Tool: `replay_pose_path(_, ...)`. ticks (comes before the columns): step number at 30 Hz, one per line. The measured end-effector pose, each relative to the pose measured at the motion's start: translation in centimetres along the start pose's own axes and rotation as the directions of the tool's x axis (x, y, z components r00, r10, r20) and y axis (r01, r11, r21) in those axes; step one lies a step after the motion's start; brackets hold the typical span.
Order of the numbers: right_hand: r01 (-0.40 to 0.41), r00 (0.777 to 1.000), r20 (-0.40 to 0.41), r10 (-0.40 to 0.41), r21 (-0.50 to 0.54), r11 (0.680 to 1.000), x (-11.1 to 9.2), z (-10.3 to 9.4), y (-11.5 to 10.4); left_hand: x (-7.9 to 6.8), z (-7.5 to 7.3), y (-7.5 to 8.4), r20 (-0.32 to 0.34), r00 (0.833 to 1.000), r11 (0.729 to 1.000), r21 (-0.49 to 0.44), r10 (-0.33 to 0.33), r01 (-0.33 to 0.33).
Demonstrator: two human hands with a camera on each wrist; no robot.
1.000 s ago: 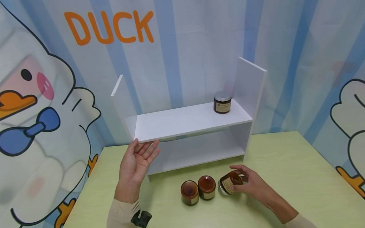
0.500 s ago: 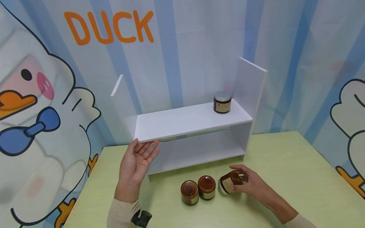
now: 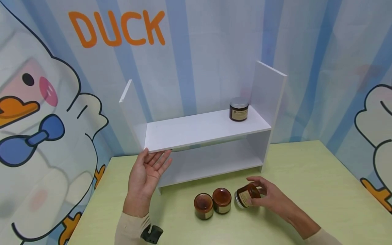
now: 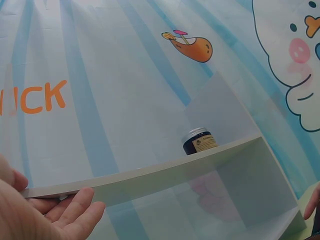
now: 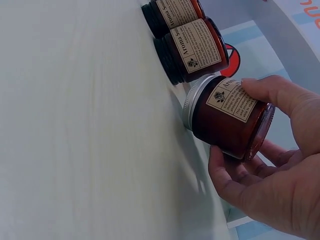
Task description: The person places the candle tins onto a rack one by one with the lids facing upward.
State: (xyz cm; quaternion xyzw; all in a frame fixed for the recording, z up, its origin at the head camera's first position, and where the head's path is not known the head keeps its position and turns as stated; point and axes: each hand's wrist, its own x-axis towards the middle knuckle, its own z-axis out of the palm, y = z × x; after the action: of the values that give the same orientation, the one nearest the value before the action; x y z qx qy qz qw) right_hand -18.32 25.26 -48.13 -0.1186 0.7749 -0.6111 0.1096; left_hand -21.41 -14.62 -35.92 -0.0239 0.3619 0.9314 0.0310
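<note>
My right hand [image 3: 266, 195] holds an amber glass jar [image 5: 227, 117] between thumb and fingers. This jar is tilted, its silver lid down and to the left, close over the table. Left of it, two more amber jars [image 3: 222, 200] [image 3: 203, 206] stand upside down side by side, dark lids on the table. My left hand [image 3: 147, 177] is palm up at the left end of the white shelf's [image 3: 196, 132] upper board, thumb above the front edge and fingers beneath. Another jar [image 3: 239, 109], silver lid up, stands on that board at the right.
The shelf has a lower board [image 3: 214, 161] and tall side panels [image 3: 269, 92]. It stands toward the back of the pale yellow-green table [image 3: 306, 177]. Behind hangs a blue-striped curtain [image 3: 208, 51] with duck pictures.
</note>
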Motion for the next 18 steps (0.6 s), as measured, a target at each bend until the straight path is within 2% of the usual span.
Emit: replay_pose_path(18,0.0,1.0,0.019,-0.001,0.055,0.999,0.01,0.01,0.15,-0.05,-0.01,-0.03,-0.001,1.0,1.0,-0.012,0.001,-0.001)
